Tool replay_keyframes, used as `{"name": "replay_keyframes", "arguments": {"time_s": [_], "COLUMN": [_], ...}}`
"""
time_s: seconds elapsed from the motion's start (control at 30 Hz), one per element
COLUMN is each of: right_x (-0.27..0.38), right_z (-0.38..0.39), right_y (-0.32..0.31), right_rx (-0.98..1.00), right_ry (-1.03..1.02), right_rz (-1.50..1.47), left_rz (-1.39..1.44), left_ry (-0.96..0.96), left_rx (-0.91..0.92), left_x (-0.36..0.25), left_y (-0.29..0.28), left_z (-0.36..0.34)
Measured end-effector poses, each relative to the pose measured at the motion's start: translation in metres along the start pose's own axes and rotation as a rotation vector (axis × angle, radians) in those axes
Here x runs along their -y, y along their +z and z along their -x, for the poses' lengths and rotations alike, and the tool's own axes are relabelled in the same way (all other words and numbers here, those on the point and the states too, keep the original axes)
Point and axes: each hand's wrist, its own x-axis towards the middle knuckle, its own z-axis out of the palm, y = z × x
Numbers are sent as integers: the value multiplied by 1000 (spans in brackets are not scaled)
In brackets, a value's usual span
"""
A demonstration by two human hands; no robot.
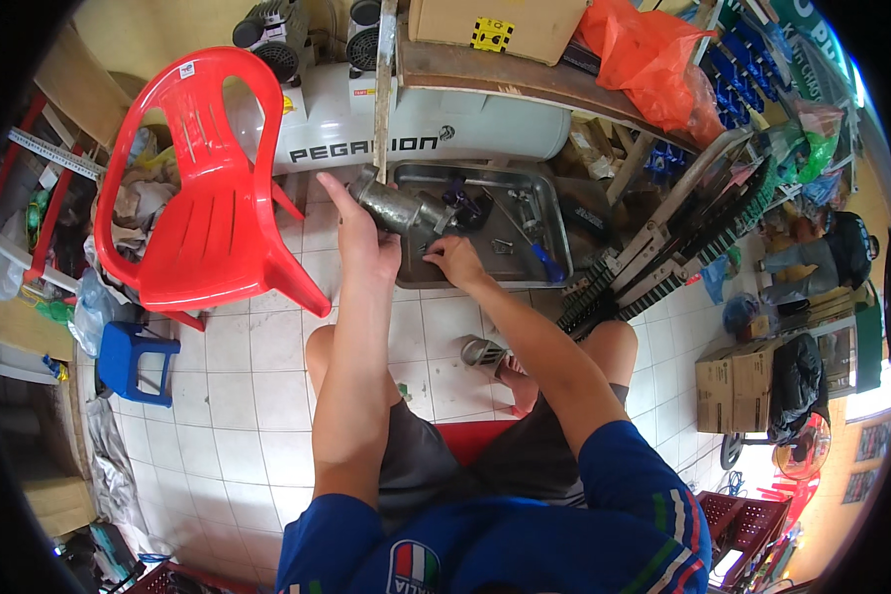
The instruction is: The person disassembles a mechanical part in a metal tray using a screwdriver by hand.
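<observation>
Upper centre: left hand [364, 238] grasps a metal cylinder [394, 206] above the steel tray [556, 233]; right hand [454, 260], fingers curled, pinches a small part at the tray's near edge.

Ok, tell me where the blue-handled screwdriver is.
In the head view, the blue-handled screwdriver lies in the metal tray on the floor, at its right end, just right of the right hand.

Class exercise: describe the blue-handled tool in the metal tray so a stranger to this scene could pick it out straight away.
Start at the big white tank lying along the back wall. On the tiled floor in front of it sits a shallow metal tray of small parts. The screwdriver lies in the tray's right half, to the right of the right hand; its bright blue handle is the only blue among grey metal pieces.
</observation>
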Motion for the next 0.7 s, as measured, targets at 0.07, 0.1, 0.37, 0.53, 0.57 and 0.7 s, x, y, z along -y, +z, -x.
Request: {"name": "replay_keyframes", "arguments": {"time_s": [0.07, 0.1, 0.37, 0.53, 0.57, 0.7], "right_x": [0, -2, -2, 23, 27, 38], "right_z": [-2, -2, -1, -2, -4, 10], "right_y": [4, 5, 0, -43, -58, -106], "right_rx": [1, -3, 77, -45, -61, -143], "right_ry": [7, 16, 45, -26, -51, -94], "right_rz": [20, 32, 41, -21, -45, -249], "left_rz": [14, 14, -37, -61, -85, -235], "left_ry": [-20, -20, -64, 8, -15, -89], "left_rx": [-9, -8, 86, 128, 129, 104], "left_x": [-1, 0, 7, 13, 16, 41], "left_y": [-1, 0, -6, -13, -11, -12], "left_z": [-3, -2, -13, -18, -17, -20]}}
